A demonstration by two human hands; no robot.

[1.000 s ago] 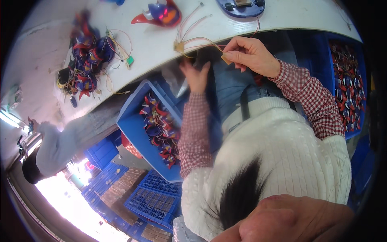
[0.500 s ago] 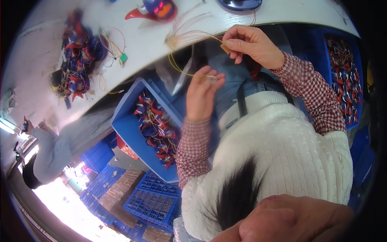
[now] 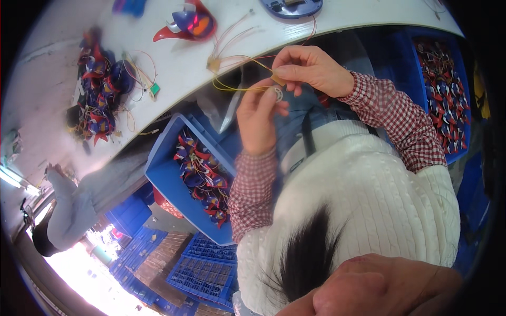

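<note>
My left hand (image 3: 256,121) is closed in a pinch on a small round whitish disc (image 3: 278,94) that has yellow wires attached. Close beside it, the thumb and fingers of my right hand (image 3: 315,71) grip a small tan-yellow square piece (image 3: 278,79). Thin yellow wires (image 3: 234,88) loop from the hands to a small tan block (image 3: 213,65) at the table's edge, where more loose wires fan out. On the table behind lie a blue oval housing (image 3: 293,7), joined to a red wire, and a red-and-purple horned toy part (image 3: 193,22).
A pile of similar wired toy parts (image 3: 97,68) lies on the white table (image 3: 153,113) at left. Blue bins of such parts stand left (image 3: 158,168) and right (image 3: 457,152) of my lap. Another person's arm (image 3: 74,205) is at the far left, near stacked blue crates (image 3: 203,271).
My hands have come closer together. My left thumb, open beside the disc before, now presses on it. The right hand has moved left and slightly down with the tan-yellow piece.
</note>
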